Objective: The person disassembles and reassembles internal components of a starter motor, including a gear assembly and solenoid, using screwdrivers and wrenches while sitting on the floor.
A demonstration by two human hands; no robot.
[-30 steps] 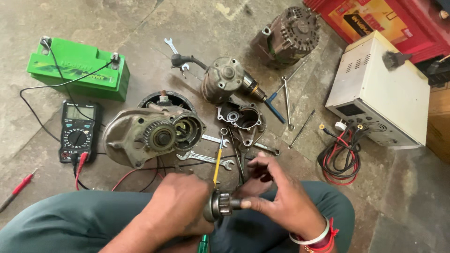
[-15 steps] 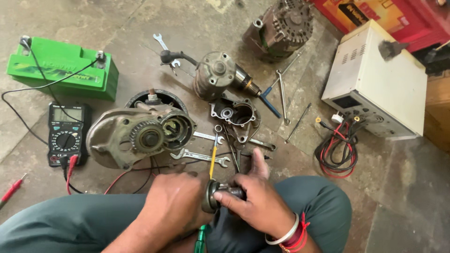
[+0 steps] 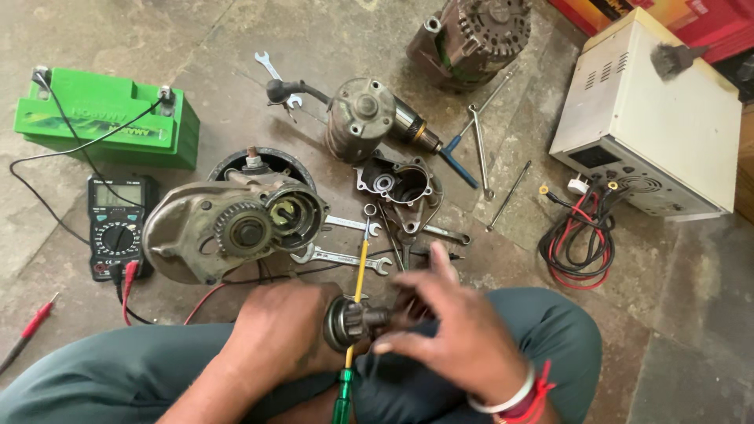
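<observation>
My left hand (image 3: 275, 338) grips a small dark metal pinion gear piece (image 3: 349, 323) over my lap. My right hand (image 3: 452, 330), blurred with motion, has its fingers on the other end of the same piece. A screwdriver with a yellow shaft and green handle (image 3: 351, 338) lies under the piece, its tip pointing to the spanners on the floor. Just ahead lies a large grey gear housing (image 3: 228, 228) with a toothed wheel showing.
A green battery (image 3: 102, 118) and a multimeter (image 3: 118, 228) with red leads sit on the left. A starter motor body (image 3: 369, 118), an open aluminium housing (image 3: 400, 184), several spanners (image 3: 345, 257), an alternator (image 3: 471, 35), a cream metal box (image 3: 652, 118) and coiled red-black cables (image 3: 577, 243) lie around.
My right hand has shifted along the gear piece and is now blurred. The view has drifted slightly, so floor items sit a little differently in frame.
</observation>
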